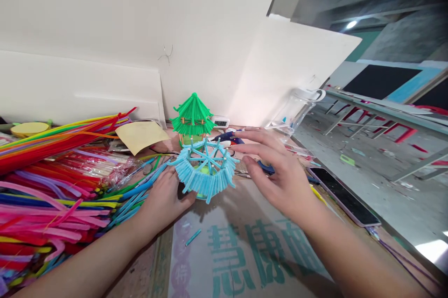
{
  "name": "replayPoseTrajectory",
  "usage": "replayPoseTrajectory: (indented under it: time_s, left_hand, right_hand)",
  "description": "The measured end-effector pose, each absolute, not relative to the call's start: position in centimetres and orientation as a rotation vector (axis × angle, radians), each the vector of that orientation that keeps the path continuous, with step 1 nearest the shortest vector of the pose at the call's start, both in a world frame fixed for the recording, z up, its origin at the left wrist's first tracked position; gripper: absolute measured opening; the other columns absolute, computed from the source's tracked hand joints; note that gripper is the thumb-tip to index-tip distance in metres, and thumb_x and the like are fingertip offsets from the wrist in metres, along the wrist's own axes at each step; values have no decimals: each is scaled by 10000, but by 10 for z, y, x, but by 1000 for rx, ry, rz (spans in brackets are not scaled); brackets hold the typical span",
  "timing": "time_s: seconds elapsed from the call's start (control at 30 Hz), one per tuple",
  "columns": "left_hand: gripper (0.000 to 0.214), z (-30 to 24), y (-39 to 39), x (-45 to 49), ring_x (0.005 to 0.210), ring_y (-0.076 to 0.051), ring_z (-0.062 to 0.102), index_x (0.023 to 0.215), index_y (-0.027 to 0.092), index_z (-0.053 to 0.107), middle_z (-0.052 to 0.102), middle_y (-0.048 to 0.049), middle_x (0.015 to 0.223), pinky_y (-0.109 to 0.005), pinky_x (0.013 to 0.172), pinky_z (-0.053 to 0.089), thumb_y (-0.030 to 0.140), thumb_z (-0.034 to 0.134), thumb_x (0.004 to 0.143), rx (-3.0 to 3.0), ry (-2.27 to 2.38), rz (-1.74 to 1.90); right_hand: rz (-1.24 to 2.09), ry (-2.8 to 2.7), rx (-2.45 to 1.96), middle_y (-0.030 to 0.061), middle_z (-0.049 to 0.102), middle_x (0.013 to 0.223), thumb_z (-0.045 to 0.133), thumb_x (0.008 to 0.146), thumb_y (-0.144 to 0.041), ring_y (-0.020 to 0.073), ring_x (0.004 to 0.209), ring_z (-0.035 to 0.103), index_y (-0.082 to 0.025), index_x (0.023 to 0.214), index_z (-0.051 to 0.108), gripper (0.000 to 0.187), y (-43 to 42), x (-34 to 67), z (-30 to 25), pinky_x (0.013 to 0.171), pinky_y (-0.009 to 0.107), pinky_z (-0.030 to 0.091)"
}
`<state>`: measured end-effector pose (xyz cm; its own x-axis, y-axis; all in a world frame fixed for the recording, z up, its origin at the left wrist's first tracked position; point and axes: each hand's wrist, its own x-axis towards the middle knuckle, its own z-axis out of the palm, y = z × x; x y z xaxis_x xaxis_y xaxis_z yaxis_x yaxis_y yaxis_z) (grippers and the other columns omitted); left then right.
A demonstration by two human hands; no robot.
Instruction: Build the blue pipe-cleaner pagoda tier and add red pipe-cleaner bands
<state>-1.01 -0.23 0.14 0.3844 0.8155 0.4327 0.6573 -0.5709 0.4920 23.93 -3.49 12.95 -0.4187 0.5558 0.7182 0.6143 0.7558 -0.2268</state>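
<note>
1. Position: the light-blue pipe-cleaner canopy (pixel 205 169), a spoked wheel with a fringe hanging from its rim, stands on the printed cardboard sheet (pixel 245 242) at the middle of the bench (pixel 147 260). It is just in front of the green pipe-cleaner pavilion roof (pixel 192 118).
2. Left hand (pixel 164 202): it is cupped against the canopy's lower left side and grips it there. The fingers are hidden behind the fringe.
3. Right hand (pixel 280 181): it is open with the fingers spread and holds nothing. It hovers just beside the right rim, and whether it touches cannot be told.
4. Recommended: steady the canopy from the base, not the fringe, since the soft strands would probably bend under pressure.
5. Recommended: bring the right fingertips onto the rim lightly and evenly, so the spokes stay level.
6. Caution: the heap of multicoloured pipe cleaners (pixel 52 181) lies close to the left forearm, and a loose strand could snag.
7. Caution: the dark smartphone (pixel 345 197) lies near the right wrist, so a wide sweep could knock it.
</note>
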Motion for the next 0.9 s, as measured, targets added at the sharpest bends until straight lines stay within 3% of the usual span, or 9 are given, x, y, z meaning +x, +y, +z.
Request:
replayPoseTrajectory:
  time_s: [0.3,0.53,0.9]
  left_hand:
    - [324,2,-1,-10,1211,-341,616,1189,193,619,680,-146,1217,-536,1028,498,313,601,888,2389,1258,980]
    - [505,3,1,-11,1363,-318,530,1414,187,471,577,-173,1441,-547,1140,426,303,581,935,2330,1160,1117]
    - [475,-4,4,-15,1251,-324,591,1297,187,561,651,-144,1257,-530,1080,467,448,658,913,2266,1304,1056]
  right_hand:
    - [13,-2043,-987,96,719,1247,551,975,-187,234,1218,650,-230,1161,693,238,-12,259,124,1060,458,499]
    - [-45,-2077,-1318,122,755,1175,571,953,-235,267,1076,713,-178,1176,691,259,8,275,107,952,451,553]
    - [63,-2079,-1619,91,788,1035,612,926,-223,236,949,729,-188,1022,731,156,22,293,99,859,353,545]
